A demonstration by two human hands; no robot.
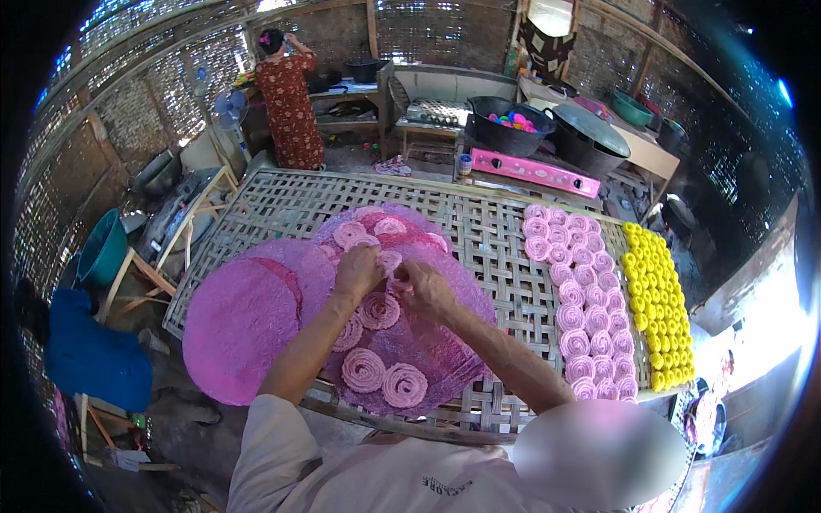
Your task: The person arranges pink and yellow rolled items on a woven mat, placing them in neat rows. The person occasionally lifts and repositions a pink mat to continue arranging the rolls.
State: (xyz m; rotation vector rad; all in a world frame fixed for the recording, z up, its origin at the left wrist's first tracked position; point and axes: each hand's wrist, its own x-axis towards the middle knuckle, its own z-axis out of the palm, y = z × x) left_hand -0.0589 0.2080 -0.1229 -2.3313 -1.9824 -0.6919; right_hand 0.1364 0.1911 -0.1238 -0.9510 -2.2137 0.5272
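My left hand (359, 274) and my right hand (424, 290) meet over overlapping pink-purple round sheets. Between the fingers of both is a small pink spiral rosette (389, 260); the fingertips partly hide it. Just below my hands, a larger pink spiral rosette (378, 310) lies flat on a glossy purple round sheet (442, 378). Two more, a left rosette (363, 370) and a right rosette (405, 385), rest near its front edge. Beyond my hands, other pale rosettes (349, 235) lie on the sheets. A plain pink disc (237, 327) overhangs the table edge on the left.
The woven bamboo table (507, 301) holds rows of pink rosettes (596, 317) and yellow curled pieces (660, 314) at right. Behind it stand a pink gas stove (535, 173), a black pot (513, 138) and a lidded pot (590, 144). A person (288, 106) stands back left beside a fan (231, 110).
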